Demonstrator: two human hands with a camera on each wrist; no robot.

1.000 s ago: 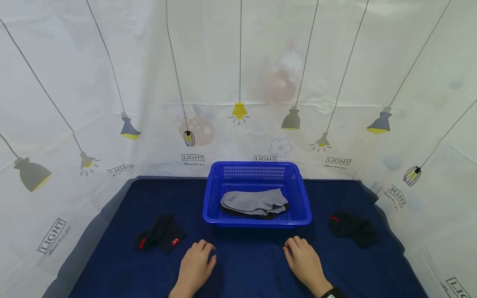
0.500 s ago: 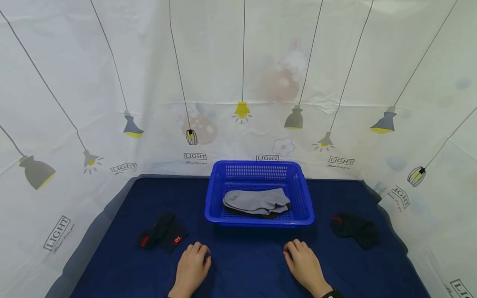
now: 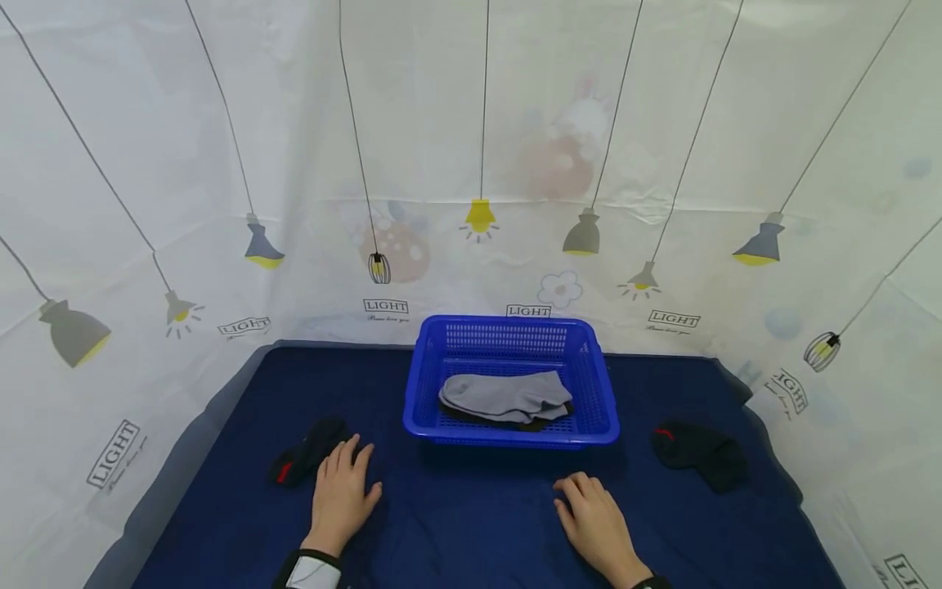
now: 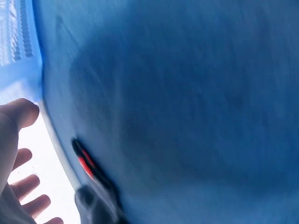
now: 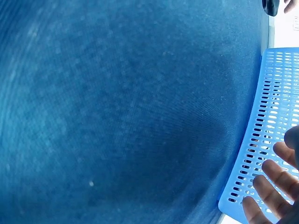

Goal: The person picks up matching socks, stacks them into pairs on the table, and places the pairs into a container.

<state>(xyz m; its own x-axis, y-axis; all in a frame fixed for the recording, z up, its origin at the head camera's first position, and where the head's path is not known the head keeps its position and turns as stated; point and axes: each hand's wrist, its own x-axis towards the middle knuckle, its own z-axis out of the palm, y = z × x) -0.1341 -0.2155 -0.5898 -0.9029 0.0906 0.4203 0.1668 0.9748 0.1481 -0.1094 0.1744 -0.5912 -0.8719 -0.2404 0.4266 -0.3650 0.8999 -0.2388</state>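
Note:
My left hand (image 3: 341, 495), fingers spread, hovers over the near end of a black sock with red marks (image 3: 305, 454) at the left of the table. That hand hides part of the sock; in the left wrist view the sock (image 4: 100, 179) shows beyond the fingers. My right hand (image 3: 594, 519) stays near the table in front of the basket, fingers relaxed and holding nothing. A second black sock (image 3: 699, 454) with a red stripe lies to its right. Grey socks (image 3: 504, 397) lie on something dark inside the blue basket (image 3: 511, 439).
A dark blue cloth (image 3: 471, 523) covers the table. White sheeting (image 3: 441, 106) printed with hanging lamps rises behind it and along both sides. The basket stands at the back middle, between the two black socks.
My left hand has moved left and forward, from beside the left black sock to over it, with its fingers spreading. The right hand has barely moved. Socks and basket stay in place.

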